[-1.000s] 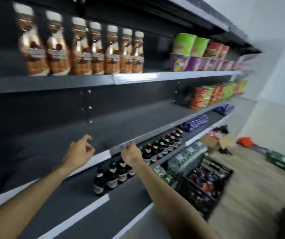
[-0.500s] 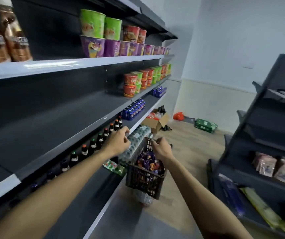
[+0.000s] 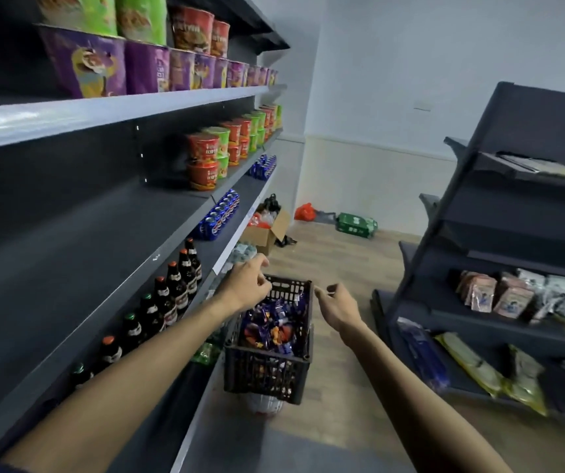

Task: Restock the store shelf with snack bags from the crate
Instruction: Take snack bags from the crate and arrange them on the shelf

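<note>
Left hand [image 3: 247,285] with loosely curled, empty fingers hovers over the far rim of the black slatted plastic crate [image 3: 267,370], low centre of frame; right hand [image 3: 337,303] hangs just beside it, also holding nothing. The shiny purple and orange snack bags [image 3: 269,327] fill the crate. The dark grey metal store shelf [image 3: 79,247] at left centre looks bare, so I'd say restocking has barely started.

Black lattice crate [image 3: 267,372] holds purple-and-orange snack bags [image 3: 269,326].
</note>
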A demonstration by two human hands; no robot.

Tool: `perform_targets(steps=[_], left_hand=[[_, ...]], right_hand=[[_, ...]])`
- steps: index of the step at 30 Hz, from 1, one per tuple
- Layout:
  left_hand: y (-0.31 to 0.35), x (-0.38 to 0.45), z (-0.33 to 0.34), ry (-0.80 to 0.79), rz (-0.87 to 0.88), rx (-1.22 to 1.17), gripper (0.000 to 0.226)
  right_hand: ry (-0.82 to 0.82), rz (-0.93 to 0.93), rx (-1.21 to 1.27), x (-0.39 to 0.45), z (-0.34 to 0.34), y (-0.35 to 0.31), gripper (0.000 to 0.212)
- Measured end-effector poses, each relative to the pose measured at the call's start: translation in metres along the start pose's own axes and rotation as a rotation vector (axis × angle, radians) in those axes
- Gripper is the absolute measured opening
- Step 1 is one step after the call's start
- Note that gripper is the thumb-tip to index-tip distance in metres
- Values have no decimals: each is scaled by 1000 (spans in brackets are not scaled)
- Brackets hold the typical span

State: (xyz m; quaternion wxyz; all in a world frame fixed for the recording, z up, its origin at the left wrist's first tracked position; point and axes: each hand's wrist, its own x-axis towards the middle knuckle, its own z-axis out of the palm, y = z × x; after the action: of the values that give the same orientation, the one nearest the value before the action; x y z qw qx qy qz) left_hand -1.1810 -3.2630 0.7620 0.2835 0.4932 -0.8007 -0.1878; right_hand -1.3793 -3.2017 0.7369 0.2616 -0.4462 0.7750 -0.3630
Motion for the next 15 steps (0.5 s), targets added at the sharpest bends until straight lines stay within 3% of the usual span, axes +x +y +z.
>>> perform_targets(steps=[15], left_hand=[[-110, 114, 64, -146, -99, -96, 30]], right_hand=[[-63, 138, -47, 111, 74, 7, 31]])
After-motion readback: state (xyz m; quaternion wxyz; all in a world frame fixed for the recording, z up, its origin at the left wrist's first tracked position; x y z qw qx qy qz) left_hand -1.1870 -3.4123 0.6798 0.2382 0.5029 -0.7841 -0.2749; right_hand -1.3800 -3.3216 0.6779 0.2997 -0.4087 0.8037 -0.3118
